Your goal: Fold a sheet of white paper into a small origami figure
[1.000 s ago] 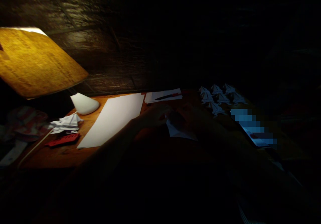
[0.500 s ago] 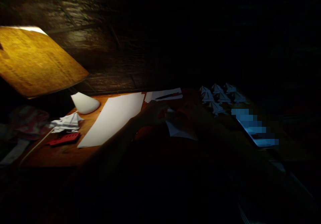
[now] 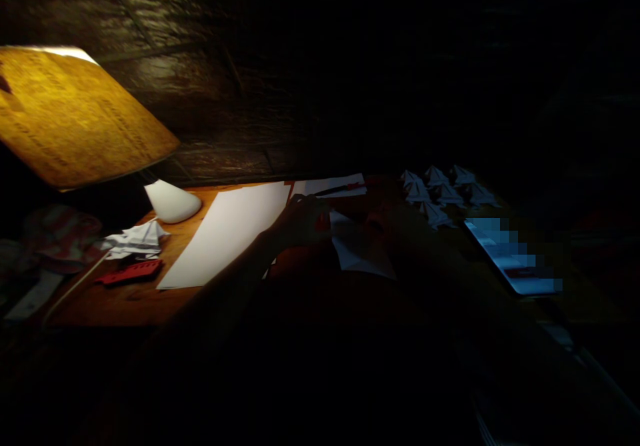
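A folded piece of white paper (image 3: 357,253) is between my two hands in the middle of the table. My left hand (image 3: 306,219) has its fingers closed at the paper's upper left edge. On the other side, my right hand (image 3: 384,221) is bent over the upper right part of the paper, its fingers pinched there. It lies in deep shadow, so its fingertips are hard to make out. The lower edge of the paper spreads out toward me.
A lamp with a yellow shade (image 3: 85,119) and white base (image 3: 173,203) stands left. Nearby lie a large white sheet (image 3: 225,239), crumpled-looking folded paper (image 3: 137,241) and a red object (image 3: 131,273). Scissors-like dark tool (image 3: 340,188), several folded paper shapes (image 3: 445,194) and a lit phone (image 3: 515,266) lie beyond.
The upper part of the paper between my hands is more exposed, and my hands have shifted slightly. The whole view has moved a little.
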